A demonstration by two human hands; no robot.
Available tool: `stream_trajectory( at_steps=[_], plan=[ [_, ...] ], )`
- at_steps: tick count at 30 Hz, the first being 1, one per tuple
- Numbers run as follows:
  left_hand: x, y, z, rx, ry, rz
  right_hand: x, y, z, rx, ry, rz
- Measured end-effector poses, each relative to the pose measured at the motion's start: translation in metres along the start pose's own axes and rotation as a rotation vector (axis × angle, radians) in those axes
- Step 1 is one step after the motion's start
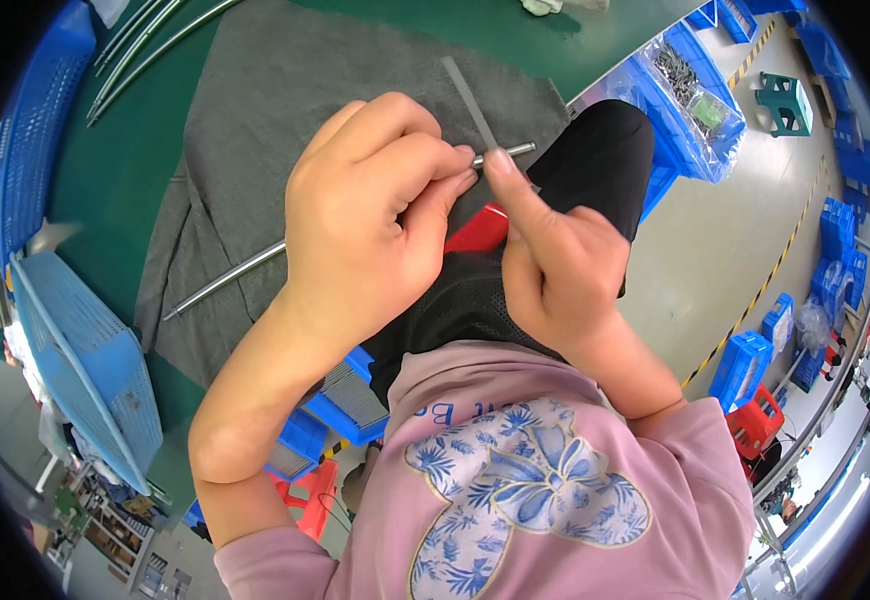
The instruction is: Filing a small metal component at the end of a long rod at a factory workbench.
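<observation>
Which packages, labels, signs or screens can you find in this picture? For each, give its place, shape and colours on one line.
Clear plastic bag: upper right, in a blue bin on the floor, crumpled, holding small dark metal parts.
Clear plastic bag: far right, among blue crates, rounded and shiny.
Print on the pink shirt: bottom centre, blue and white flower shape.
No signs or screens show.

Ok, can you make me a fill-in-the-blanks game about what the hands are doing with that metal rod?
1. The left hand grips a long, thin metal ____.
2. The right hand holds a flat grey strip against the rod's ____.
3. The rod lies over a ____ cloth.
4. The cloth covers a ____ table.

Missing words: rod; end; grey; green
</observation>
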State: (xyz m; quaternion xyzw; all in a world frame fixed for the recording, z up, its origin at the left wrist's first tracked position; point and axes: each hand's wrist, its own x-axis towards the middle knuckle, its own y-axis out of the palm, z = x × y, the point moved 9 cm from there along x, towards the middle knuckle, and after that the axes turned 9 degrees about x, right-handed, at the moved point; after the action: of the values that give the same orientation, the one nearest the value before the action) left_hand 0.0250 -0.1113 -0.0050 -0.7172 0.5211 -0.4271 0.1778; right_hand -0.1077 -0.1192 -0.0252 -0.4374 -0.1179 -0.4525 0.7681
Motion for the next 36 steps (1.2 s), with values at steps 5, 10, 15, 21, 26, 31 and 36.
stream_trajectory(
  at_steps=[5,10,15,21,26,31,36],
  plan=[
    [-0.002,0.004,-0.002,0.0,0.01,0.036,-0.017,-0.002,0.001,0.008,0.034,0.035],
    [-0.003,0.001,0.001,-0.032,-0.038,0.012,-0.013,0.003,0.001,0.036,0.037,0.01],
    [-0.003,0.003,0.0,-0.011,-0.014,0.042,-0.005,0.0,0.002,0.007,0.037,0.039],
    [-0.002,0.004,-0.003,-0.004,0.019,0.055,-0.032,0.008,-0.002,0.048,0.075,-0.01],
    [-0.001,0.001,-0.004,0.034,0.045,0.055,-0.01,0.012,-0.003,0.066,-0.016,-0.129],
    [0.001,0.003,-0.006,0.059,0.069,0.028,-0.02,0.013,-0.008,0.06,-0.048,-0.121],
    [-0.001,0.003,-0.004,0.036,0.063,-0.009,-0.032,0.016,-0.005,0.09,-0.006,-0.134]
  ],
)
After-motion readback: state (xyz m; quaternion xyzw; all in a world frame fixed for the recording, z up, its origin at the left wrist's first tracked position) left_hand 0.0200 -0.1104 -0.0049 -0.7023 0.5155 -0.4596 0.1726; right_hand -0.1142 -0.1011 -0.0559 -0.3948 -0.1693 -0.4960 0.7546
